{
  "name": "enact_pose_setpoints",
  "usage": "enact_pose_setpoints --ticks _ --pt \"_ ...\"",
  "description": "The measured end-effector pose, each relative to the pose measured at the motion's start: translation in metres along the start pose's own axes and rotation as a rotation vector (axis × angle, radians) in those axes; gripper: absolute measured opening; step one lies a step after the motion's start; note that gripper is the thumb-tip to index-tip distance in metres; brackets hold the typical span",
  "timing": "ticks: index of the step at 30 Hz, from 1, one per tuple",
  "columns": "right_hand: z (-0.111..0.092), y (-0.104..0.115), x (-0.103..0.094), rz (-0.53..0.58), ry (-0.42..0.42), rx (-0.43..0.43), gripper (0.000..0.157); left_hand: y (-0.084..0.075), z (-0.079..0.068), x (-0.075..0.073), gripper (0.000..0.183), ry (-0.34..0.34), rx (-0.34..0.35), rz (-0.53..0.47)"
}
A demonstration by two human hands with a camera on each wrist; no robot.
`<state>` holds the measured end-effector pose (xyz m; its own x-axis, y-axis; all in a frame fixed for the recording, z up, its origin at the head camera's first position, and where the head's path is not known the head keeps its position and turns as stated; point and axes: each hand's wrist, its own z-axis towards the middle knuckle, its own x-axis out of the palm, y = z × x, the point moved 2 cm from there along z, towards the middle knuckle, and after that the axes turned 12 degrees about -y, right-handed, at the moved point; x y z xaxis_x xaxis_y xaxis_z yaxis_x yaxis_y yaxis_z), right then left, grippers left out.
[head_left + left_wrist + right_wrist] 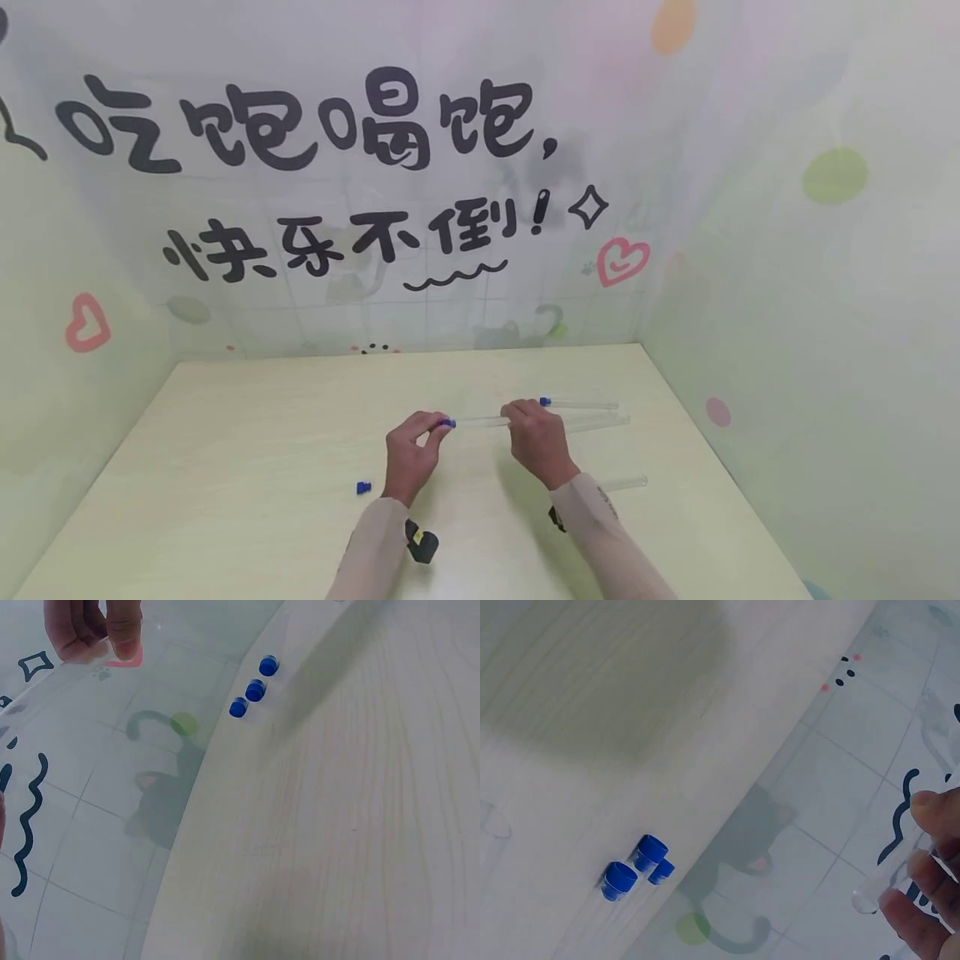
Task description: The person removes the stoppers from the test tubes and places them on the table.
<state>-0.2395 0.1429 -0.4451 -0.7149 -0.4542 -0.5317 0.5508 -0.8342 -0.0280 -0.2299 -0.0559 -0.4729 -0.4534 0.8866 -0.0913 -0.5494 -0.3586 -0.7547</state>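
Note:
In the head view my left hand (411,457) pinches a small blue cap (447,423) at the left end of a clear test tube (482,422). Whether the cap is seated in the tube I cannot tell. My right hand (536,437) grips the same tube farther right, above the table. The right wrist view shows the fingers (922,889) around the tube near its rounded end (865,901). Only a sliver of the left hand appears at the edge of the left wrist view, where the right hand (94,630) is at upper left.
Capped test tubes lie on the table at right, their blue caps (255,690) grouped together. Another clear tube (628,482) lies nearer, partly behind the right forearm. A loose blue cap (363,487) sits left of the left hand. Printed walls (360,308) border the table.

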Motion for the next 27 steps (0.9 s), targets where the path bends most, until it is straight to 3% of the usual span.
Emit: enact_pose_setpoints --ticks 6,9,18,27 --pt "0.0017 -0.0005 -0.0031 0.044 0.125 0.050 0.029 0.0001 0.0009 -0.0040 0.016 0.011 0.147 -0.004" --pt "0.0026 -0.0008 -0.0046 0.064 0.151 0.057 0.029 -0.0009 0.0031 -0.0052 0.016 0.019 0.178 0.002" --pt "0.0043 0.0007 -0.0022 0.041 0.090 0.038 0.027 -0.0004 0.0055 -0.0065 0.015 0.019 -0.016 0.011" --pt "0.0061 0.0061 -0.0022 -0.037 0.029 0.010 0.025 0.0045 0.0076 -0.0069 0.019 0.021 -0.254 -0.051"
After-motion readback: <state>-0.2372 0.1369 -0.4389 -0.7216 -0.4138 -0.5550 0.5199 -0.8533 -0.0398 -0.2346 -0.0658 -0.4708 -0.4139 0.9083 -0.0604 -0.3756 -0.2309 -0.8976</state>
